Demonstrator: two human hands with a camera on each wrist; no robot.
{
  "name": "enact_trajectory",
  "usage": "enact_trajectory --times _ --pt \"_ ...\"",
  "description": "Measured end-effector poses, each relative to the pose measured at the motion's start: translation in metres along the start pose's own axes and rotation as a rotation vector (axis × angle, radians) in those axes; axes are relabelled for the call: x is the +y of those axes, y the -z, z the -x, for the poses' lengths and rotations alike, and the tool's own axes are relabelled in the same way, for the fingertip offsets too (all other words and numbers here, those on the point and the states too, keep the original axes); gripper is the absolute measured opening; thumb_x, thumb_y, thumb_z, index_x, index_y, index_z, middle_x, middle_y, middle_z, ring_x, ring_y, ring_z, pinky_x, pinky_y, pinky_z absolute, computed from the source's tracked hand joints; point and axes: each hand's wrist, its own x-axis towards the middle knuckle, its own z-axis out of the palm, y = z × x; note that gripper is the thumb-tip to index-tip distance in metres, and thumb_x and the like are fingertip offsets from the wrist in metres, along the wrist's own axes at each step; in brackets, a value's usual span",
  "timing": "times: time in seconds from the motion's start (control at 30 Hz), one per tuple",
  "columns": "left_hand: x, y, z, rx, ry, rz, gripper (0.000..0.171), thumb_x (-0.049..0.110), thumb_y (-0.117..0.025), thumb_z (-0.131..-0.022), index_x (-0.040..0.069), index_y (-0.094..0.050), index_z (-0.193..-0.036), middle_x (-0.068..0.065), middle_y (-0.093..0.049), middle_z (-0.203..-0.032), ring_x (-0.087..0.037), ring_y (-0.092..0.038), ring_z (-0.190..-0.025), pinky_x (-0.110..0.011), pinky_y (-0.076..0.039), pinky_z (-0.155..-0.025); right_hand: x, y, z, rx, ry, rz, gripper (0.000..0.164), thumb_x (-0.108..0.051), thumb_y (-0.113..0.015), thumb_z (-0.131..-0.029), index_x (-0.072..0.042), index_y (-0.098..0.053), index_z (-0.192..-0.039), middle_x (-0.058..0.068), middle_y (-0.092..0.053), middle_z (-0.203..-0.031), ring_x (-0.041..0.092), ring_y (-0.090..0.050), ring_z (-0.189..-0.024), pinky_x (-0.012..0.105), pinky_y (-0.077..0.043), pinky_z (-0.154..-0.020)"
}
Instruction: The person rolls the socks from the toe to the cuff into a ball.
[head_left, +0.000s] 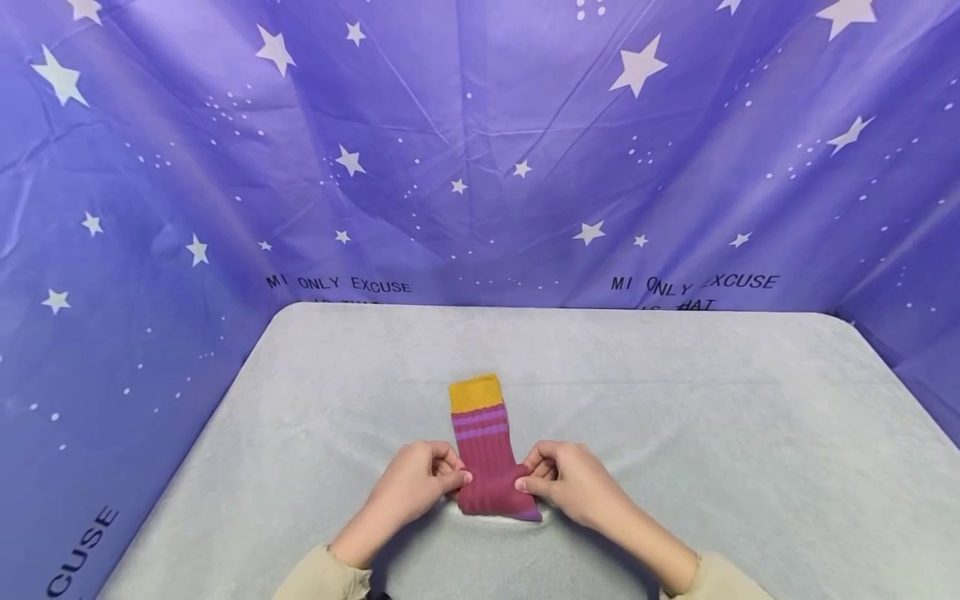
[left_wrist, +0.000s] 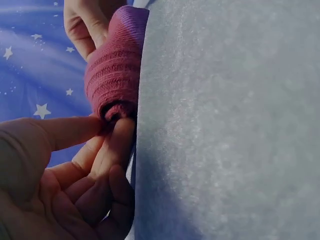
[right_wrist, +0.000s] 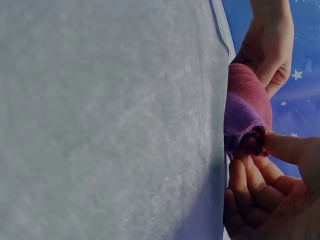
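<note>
A ribbed maroon sock [head_left: 486, 462] with a mustard cuff and two purple stripes lies on the table, its near end rolled up toward the cuff. My left hand [head_left: 420, 479] pinches the left end of the roll between thumb and fingers. At the right end, my right hand [head_left: 570, 479] pinches the roll in the same way. The left wrist view shows the spiral end of the rolled sock [left_wrist: 115, 82] between thumb and fingertips. A purple patch of the sock [right_wrist: 245, 117] shows near the right fingers in the right wrist view.
The table [head_left: 712, 408] has a pale grey, soft cloth cover with rounded far corners. Behind it and along both sides hangs a purple-blue curtain [head_left: 465, 125] printed with white stars and black lettering. Light sleeves [head_left: 322, 575] cover both forearms.
</note>
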Motion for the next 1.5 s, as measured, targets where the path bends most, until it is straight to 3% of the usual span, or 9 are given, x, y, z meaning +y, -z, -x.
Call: enact_trajectory --times 0.13,0.23,0.33,0.43,0.57,0.7,0.93,1.2,1.5 --pt "0.0 -0.001 0.005 0.08 -0.204 -0.108 0.017 0.006 -0.077 -0.082 0.016 -0.064 -0.081 0.008 -0.063 -0.08 -0.001 -0.056 -0.071 -0.017 -0.049 -0.063 0.0 -0.002 -0.003 0.025 0.033 0.033 0.019 -0.02 -0.08 -0.082 -0.009 -0.066 -0.087 -0.005 -0.064 -0.074 0.001 -0.054 -0.065 0.018 -0.047 -0.059" --pt "0.001 0.0 0.013 0.105 -0.37 -0.213 0.021 0.004 -0.08 -0.079 0.019 -0.066 -0.085 0.009 -0.062 -0.087 -0.003 -0.059 -0.08 -0.019 -0.051 -0.069 0.001 -0.005 -0.003 0.066 0.135 0.082 0.022 -0.016 -0.082 -0.08 -0.014 -0.062 -0.088 -0.007 -0.06 -0.079 0.002 -0.054 -0.071 0.019 -0.049 -0.064" --pt "0.004 0.003 0.019 0.064 -0.434 -0.316 0.025 0.012 -0.084 -0.076 0.02 -0.067 -0.091 0.012 -0.064 -0.093 -0.004 -0.06 -0.082 -0.02 -0.053 -0.073 0.0 -0.007 -0.001 0.12 0.277 0.183 0.024 -0.012 -0.083 -0.077 -0.019 -0.061 -0.084 -0.011 -0.058 -0.084 0.003 -0.056 -0.08 0.022 -0.052 -0.072" --pt "0.009 0.005 0.022 -0.002 -0.41 -0.404 0.036 0.02 -0.089 -0.072 0.02 -0.066 -0.1 0.012 -0.065 -0.098 -0.004 -0.062 -0.088 -0.022 -0.055 -0.079 -0.002 -0.007 0.003 0.166 0.383 0.313 0.023 -0.014 -0.085 -0.076 -0.023 -0.065 -0.078 -0.015 -0.058 -0.087 0.003 -0.057 -0.086 0.025 -0.052 -0.077" --pt "0.018 0.0 0.021 -0.041 -0.375 -0.485 0.04 0.02 -0.089 -0.072 0.018 -0.064 -0.104 0.009 -0.066 -0.099 -0.004 -0.062 -0.089 -0.024 -0.055 -0.078 -0.003 -0.004 0.01 0.182 0.42 0.471 0.028 -0.026 -0.091 -0.068 -0.023 -0.067 -0.082 -0.015 -0.058 -0.093 0.005 -0.054 -0.089 0.029 -0.052 -0.079" --pt "0.022 -0.008 0.018 -0.017 -0.358 -0.566 0.041 0.022 -0.09 -0.071 0.017 -0.062 -0.1 0.008 -0.063 -0.093 -0.005 -0.06 -0.08 -0.022 -0.052 -0.068 -0.005 -0.004 0.017 0.155 0.439 0.573 0.042 -0.034 -0.093 -0.062 -0.018 -0.068 -0.092 -0.01 -0.061 -0.1 0.009 -0.057 -0.094 0.032 -0.053 -0.083" --pt "0.023 -0.01 0.01 0.027 -0.342 -0.678 0.04 0.026 -0.089 -0.072 0.016 -0.06 -0.097 0.005 -0.063 -0.089 -0.01 -0.061 -0.075 -0.025 -0.05 -0.062 -0.005 -0.01 0.01 0.163 0.46 0.609 0.052 -0.025 -0.094 -0.061 -0.011 -0.062 -0.1 -0.002 -0.061 -0.1 0.015 -0.059 -0.094 0.034 -0.055 -0.084" --pt "0.016 -0.003 -0.002 0.072 -0.269 -0.515 0.029 0.022 -0.082 -0.075 0.014 -0.067 -0.099 0.003 -0.068 -0.084 -0.01 -0.06 -0.074 -0.025 -0.049 -0.065 -0.007 -0.009 -0.002 0.181 0.41 0.633 0.051 -0.02 -0.092 -0.063 -0.006 -0.062 -0.102 0.004 -0.063 -0.097 0.019 -0.061 -0.091 0.036 -0.056 -0.081" --pt "0.006 0.004 -0.016 0.083 -0.055 -0.177 0.016 0.017 -0.071 -0.081 0.009 -0.07 -0.096 0.005 -0.062 -0.073 -0.006 -0.052 -0.063 -0.019 -0.044 -0.06 -0.002 -0.005 -0.022 0.156 0.224 0.264 0.026 -0.018 -0.078 -0.082 -0.005 -0.07 -0.102 0.004 -0.071 -0.094 0.011 -0.061 -0.08 0.023 -0.051 -0.07"
